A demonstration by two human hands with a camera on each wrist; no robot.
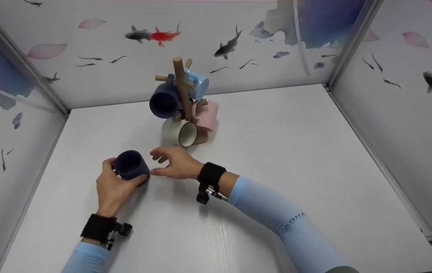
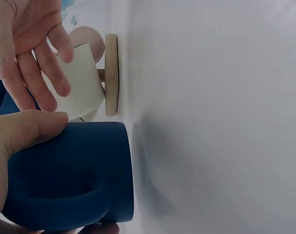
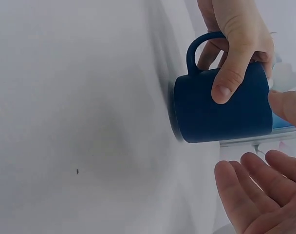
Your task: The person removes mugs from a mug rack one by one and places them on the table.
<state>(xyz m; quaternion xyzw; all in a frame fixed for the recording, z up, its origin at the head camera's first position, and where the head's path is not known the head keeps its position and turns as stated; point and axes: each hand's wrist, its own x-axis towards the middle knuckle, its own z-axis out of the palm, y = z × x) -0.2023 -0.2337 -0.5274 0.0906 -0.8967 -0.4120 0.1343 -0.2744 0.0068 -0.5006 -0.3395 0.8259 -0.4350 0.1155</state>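
Note:
My left hand [image 1: 115, 191] grips a dark blue mug [image 1: 131, 165] around its side, thumb on one side and fingers on the other. The mug's mouth faces up, and its handle, on the side toward me, shows in the left wrist view below the thumb. Whether its base touches the table cannot be told. Just right of the mug, my right hand [image 1: 178, 163] is held with fingers apart and palm toward it. In the right wrist view its thumb tip lies close to the mug's rim; contact is unclear. Nothing is in that hand.
Behind the hands stands a wooden mug rack [image 1: 182, 89]. On it hang another dark blue mug [image 1: 164, 101], a light blue mug [image 1: 201, 86], a pink mug [image 1: 209, 115] and a cream mug [image 1: 171, 131]. Printed panels [image 1: 102, 79] border the white table [image 1: 276, 151] at back and sides.

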